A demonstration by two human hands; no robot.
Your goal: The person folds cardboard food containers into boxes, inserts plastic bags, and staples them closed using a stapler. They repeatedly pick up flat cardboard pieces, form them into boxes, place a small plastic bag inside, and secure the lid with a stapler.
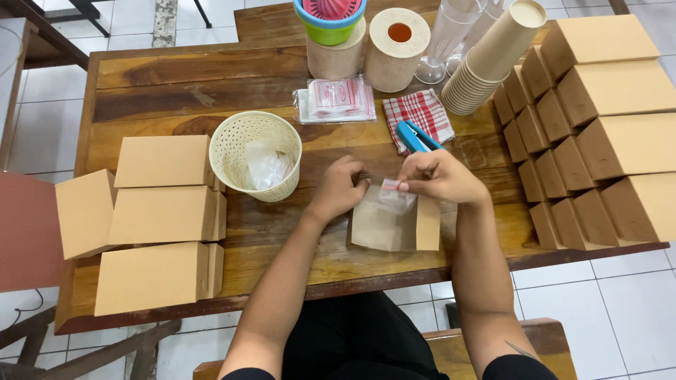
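Observation:
An open brown cardboard box point(394, 229) lies on the wooden table point(282, 239) in front of me. Above its open top my left hand point(339, 186) and my right hand point(436, 176) together pinch a small clear plastic packet point(391, 191) with a red mark. The left fingers hold the packet's left end, the right fingers its right end. The packet hangs just over the box's inside. A blue stapler point(415, 137) lies just beyond my right hand on a red checked cloth point(422, 116).
A cream perforated basket point(239, 144) with clear wrappers stands left of my hands. Closed brown boxes point(158, 218) are stacked at the left, many more point(598, 134) at the right. At the back are paper cups point(486, 60), tissue rolls point(394, 46), packets point(334, 98) and clear glasses point(443, 35).

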